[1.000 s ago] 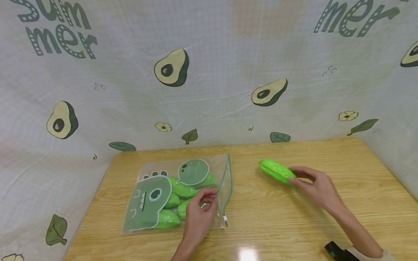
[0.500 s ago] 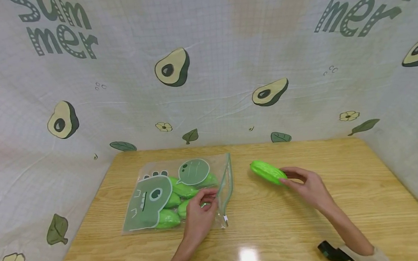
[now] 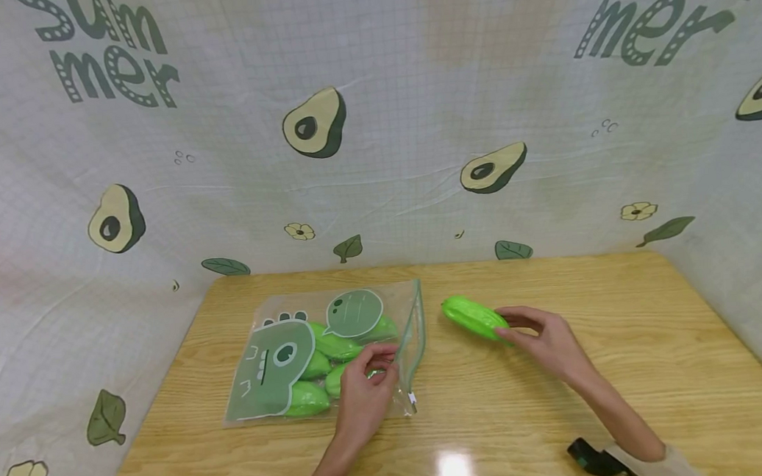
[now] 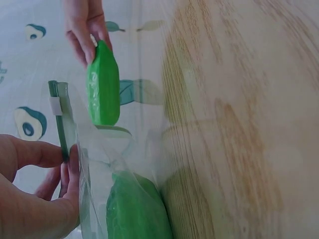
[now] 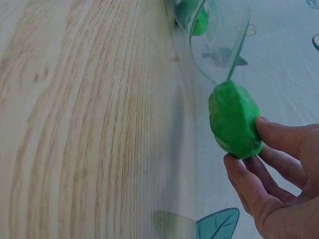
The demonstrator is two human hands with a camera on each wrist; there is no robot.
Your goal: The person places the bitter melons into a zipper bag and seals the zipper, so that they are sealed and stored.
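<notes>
A clear zip bag (image 3: 259, 394) with a green dinosaur print lies at the left of the table, its mouth parted on the right side. Several green vegetables (image 3: 307, 399) show through its film. My left hand (image 3: 368, 395) pinches the bag's edge near the mouth; the left wrist view shows thumb and fingers on the green zip strip (image 4: 61, 129). Right of the mouth, my right hand (image 3: 547, 341) holds a bright green, ridged, cucumber-shaped vegetable (image 3: 471, 316) by its near end. Its free end points left at the bag, above the table, with a gap between them.
The wooden table (image 3: 625, 309) ends at the back against a pale cloth (image 3: 387, 134) printed with avocados and leaves, which also hangs at both sides. A white zip slider (image 3: 412, 397) sits at the front end of the bag's mouth.
My right hand has carried the green vegetable leftward, closer to the bag's mouth. The left hand and the bag have stayed in place.
</notes>
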